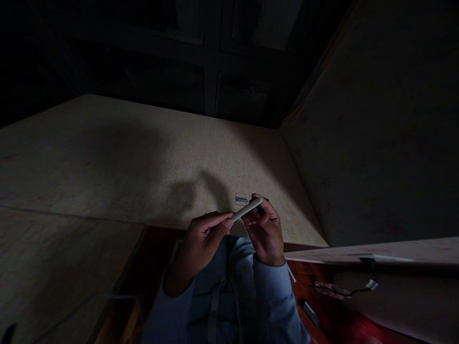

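Between the thumb and fingers of my left hand is the near end of a pale slim stick with a rounded tip. It slants up to the right, its far end reaching the fingers of my right hand. Those fingers are curled around a small black piece just under the tip, mostly hidden and too dark to name. Just beyond the hands, a small clear case with a teal strip lies on the pale tabletop.
A dark panelled frame stands behind the table. An upright board rises on the right. Lower right are a black cable with a white tag and a dark bar-shaped object. Another cable runs at lower left.
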